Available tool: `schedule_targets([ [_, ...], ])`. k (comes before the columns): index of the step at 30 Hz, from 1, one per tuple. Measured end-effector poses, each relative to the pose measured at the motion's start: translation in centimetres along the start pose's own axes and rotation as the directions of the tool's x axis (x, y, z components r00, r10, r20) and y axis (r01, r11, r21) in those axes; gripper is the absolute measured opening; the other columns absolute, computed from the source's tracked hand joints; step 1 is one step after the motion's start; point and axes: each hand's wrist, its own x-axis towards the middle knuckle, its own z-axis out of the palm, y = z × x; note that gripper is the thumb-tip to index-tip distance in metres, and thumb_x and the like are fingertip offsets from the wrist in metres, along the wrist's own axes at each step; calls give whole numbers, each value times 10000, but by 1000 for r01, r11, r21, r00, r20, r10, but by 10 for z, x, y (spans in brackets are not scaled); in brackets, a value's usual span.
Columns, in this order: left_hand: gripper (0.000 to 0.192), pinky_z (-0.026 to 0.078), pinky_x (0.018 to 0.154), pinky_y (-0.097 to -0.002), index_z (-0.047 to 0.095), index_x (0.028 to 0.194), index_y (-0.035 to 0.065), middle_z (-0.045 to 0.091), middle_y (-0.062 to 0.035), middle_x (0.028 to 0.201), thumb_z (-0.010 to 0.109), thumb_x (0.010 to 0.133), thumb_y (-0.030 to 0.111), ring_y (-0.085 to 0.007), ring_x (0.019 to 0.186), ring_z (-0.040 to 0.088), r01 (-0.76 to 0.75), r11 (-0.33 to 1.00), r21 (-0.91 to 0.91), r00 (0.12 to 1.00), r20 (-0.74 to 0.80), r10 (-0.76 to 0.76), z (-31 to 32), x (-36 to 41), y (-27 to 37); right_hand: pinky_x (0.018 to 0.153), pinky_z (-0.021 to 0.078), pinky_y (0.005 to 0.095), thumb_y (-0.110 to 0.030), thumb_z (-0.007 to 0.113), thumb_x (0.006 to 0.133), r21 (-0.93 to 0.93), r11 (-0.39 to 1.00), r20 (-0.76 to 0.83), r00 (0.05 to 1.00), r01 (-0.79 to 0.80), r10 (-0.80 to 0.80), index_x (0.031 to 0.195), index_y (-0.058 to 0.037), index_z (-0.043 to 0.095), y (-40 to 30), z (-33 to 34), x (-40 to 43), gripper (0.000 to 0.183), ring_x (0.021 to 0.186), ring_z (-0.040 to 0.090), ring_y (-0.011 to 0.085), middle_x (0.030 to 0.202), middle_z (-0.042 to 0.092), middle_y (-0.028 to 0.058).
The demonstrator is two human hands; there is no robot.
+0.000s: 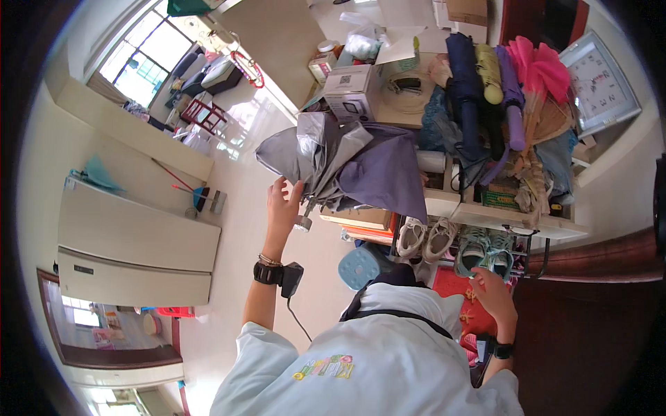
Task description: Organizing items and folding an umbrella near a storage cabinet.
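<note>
A grey and purple folding umbrella, loosely gathered, lies over the front edge of the cabinet. Its short shaft and round handle point towards me. My left hand is beside the handle end, fingers apart and curled, the tips at the edge of the grey cloth; they are not wrapped around the shaft. Lower right, my right hand hangs with loose fingers and nothing in it. Just beyond it in the view are grey-green sneakers on a shoe rack.
Several folded umbrellas, among them a navy one and a purple one, lie across the cabinet. An open drawer juts out. Nearby are a wall clock, a white box, and a blue stool.
</note>
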Motion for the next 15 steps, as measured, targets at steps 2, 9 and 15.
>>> schedule_targets([
  [2,528,465,852,-406,492,1281,15,519,-191,1154,660,884,321,-309,1015,549,-64,990,124,994,-78,74,-6,-16,22,799,480,420,-190,589,905,-32,999,89,995,-30,33,1143,3,574,-13,-11,9,307,910,620,344,953,651,191],
  [9,359,428,922,-413,570,1178,15,524,-174,1157,669,845,101,-341,1078,502,-327,914,241,914,-164,370,-11,-39,47,788,501,378,-128,580,900,-78,918,70,920,390,-385,1094,7,593,-133,-50,76,237,884,631,320,1012,630,186],
  [15,227,502,822,-357,677,1031,21,646,-128,1054,646,812,-29,-289,964,614,-462,885,-54,887,-7,462,-4,-36,77,684,508,348,-110,623,879,74,733,-11,735,677,-678,1050,-1,614,-236,-38,194,203,820,638,258,919,637,149],
])
